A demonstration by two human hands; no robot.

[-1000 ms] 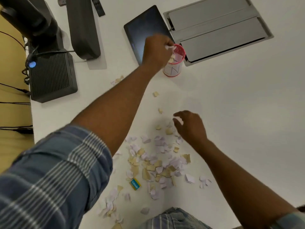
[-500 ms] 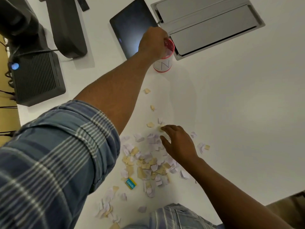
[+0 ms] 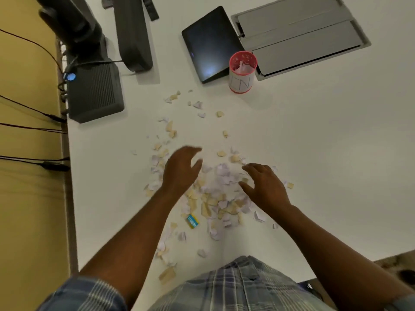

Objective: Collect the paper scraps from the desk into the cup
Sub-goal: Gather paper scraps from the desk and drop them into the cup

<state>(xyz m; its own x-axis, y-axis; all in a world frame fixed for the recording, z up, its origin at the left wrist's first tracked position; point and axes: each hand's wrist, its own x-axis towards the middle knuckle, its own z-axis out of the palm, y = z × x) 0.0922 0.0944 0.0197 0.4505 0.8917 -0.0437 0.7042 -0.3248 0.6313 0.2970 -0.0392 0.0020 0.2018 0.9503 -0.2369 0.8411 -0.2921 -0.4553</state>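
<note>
A heap of white and tan paper scraps (image 3: 219,191) lies on the white desk (image 3: 314,153) in front of me, with loose bits trailing toward the far left. A pink-rimmed white cup (image 3: 242,72) marked with letters stands upright at the back, some scraps inside. My left hand (image 3: 182,170) hovers over the heap's left side, fingers spread and empty. My right hand (image 3: 263,186) rests on the heap's right side, fingers apart and curled over scraps, nothing clearly held.
A dark tablet (image 3: 210,42) lies just left of the cup and a grey recessed cable hatch (image 3: 301,39) just right of it. A black ribbed box (image 3: 95,93) and monitor stand (image 3: 132,34) sit at the back left. A small blue-yellow packet (image 3: 192,221) lies among the scraps.
My left hand has left the cup and come back down to the heap's left side. My right hand stays on the heap. The view has tilted toward me.
</note>
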